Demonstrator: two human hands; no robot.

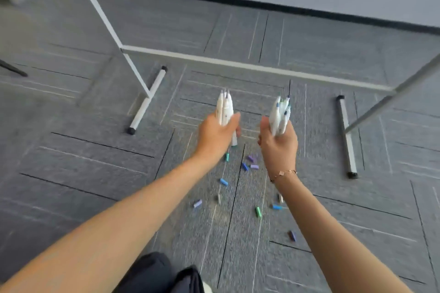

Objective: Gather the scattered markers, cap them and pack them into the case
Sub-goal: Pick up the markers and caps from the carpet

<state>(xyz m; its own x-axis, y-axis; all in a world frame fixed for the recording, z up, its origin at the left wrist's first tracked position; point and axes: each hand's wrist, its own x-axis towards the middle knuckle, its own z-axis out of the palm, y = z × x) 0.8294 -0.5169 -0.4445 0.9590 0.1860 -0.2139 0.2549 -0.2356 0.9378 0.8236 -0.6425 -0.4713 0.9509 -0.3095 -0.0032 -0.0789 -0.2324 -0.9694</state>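
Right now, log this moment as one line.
left hand: holds uncapped markers | right hand: holds uncapped markers | caps: loose on carpet | case: not in view

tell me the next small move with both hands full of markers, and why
Probably set one bundle down: the left hand and right hand each grip uncapped markers, while the caps lie loose on the carpet, so neither hand can pick one up.
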